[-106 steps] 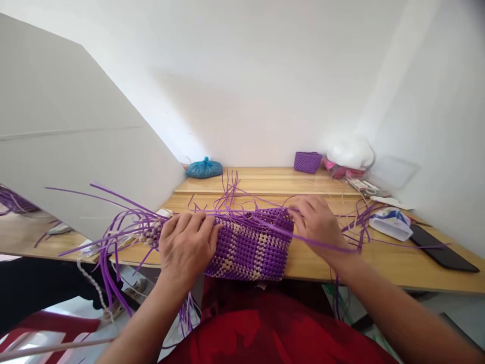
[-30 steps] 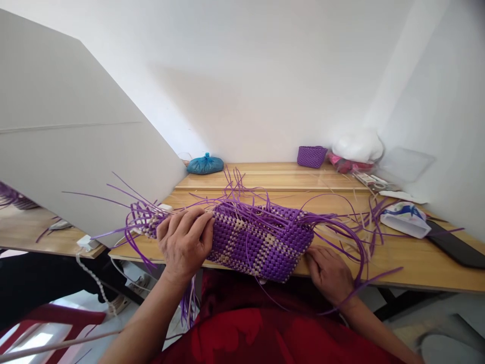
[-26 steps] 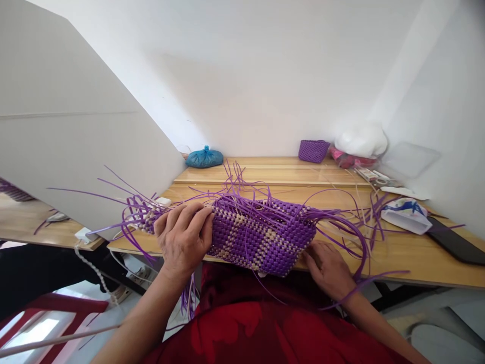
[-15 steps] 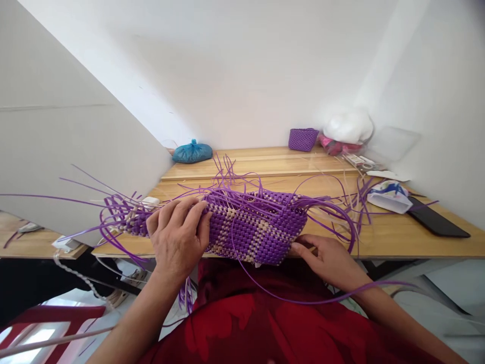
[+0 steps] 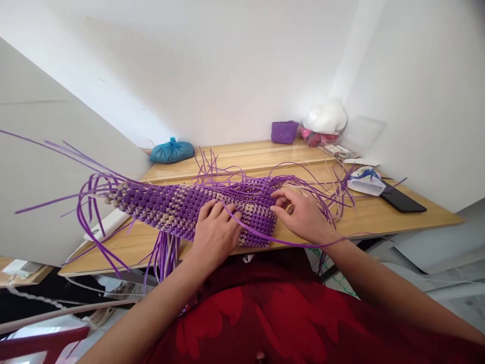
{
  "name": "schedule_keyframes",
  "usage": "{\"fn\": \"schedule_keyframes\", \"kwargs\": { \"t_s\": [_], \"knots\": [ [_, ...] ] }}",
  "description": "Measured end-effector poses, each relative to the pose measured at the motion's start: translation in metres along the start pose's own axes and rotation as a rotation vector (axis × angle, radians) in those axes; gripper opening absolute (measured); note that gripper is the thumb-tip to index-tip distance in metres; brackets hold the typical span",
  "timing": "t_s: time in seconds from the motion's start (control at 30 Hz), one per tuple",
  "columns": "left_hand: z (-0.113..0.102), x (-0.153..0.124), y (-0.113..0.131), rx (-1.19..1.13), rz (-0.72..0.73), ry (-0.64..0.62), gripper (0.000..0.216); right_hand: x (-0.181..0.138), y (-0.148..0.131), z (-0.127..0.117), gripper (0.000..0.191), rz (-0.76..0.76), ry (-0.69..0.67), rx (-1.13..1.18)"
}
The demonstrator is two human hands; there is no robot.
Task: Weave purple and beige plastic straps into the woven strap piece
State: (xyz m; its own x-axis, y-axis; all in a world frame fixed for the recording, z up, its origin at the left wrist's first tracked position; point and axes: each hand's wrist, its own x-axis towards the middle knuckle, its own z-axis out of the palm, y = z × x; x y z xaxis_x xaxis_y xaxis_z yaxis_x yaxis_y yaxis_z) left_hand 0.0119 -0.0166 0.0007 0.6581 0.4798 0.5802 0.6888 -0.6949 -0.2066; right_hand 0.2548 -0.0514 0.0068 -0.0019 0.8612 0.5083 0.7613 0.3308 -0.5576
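Note:
A half-woven basket [image 5: 182,205] in purple with beige check bands lies tilted along the front of the table, long loose strips trailing from its edges. My left hand [image 5: 215,230] presses on its near face, fingers bent and close together, gripping the weave. At the basket's right end is my right hand [image 5: 301,215], its fingers curled and the thumb and forefinger tips a little apart, beside the weave. Nothing plain shows between those tips. One long purple strip [image 5: 261,235] runs from the weave across to my right wrist.
On the wooden table [image 5: 379,222] are a blue bag [image 5: 172,150], a small purple basket [image 5: 285,132], a white bag [image 5: 325,116], a tissue pack [image 5: 366,181] and a black phone [image 5: 403,198]. A white power strip [image 5: 106,222] lies at the left. Walls stand behind and at both sides.
The basket has been turned and laid out, its left part now showing. My left hand has shifted right on the weave. My right hand has risen from the lower corner to the right edge.

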Motion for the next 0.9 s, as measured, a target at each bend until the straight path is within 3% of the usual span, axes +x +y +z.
{"fn": "schedule_keyframes", "kwargs": {
  "t_s": [0.13, 0.33, 0.47, 0.63, 0.8, 0.9],
  "knots": [
    [0.006, 0.006, 0.012, -0.006, 0.017, -0.059, 0.021, 0.025, -0.009, -0.003, 0.029, -0.087, -0.002, -0.077],
    [0.008, 0.005, 0.023, -0.030, 0.046, -0.102, 0.021, 0.052, -0.039, 0.000, 0.033, -0.155, -0.175, -0.535],
    [0.003, 0.001, 0.018, -0.058, 0.085, -0.066, 0.011, 0.067, -0.058, 0.011, 0.044, -0.226, -0.233, -0.697],
    [-0.023, 0.003, 0.002, 0.031, 0.041, 0.069, 0.011, 0.079, -0.058, 0.036, 0.006, -0.329, -0.302, -0.708],
    [-0.058, 0.003, -0.031, 0.114, -0.070, 0.172, 0.013, 0.093, -0.053, 0.038, 0.016, -0.303, -0.394, -0.609],
    [-0.071, 0.000, -0.051, 0.175, -0.193, 0.198, 0.015, 0.103, -0.047, 0.023, 0.017, -0.198, -0.479, -0.363]
  ]
}}
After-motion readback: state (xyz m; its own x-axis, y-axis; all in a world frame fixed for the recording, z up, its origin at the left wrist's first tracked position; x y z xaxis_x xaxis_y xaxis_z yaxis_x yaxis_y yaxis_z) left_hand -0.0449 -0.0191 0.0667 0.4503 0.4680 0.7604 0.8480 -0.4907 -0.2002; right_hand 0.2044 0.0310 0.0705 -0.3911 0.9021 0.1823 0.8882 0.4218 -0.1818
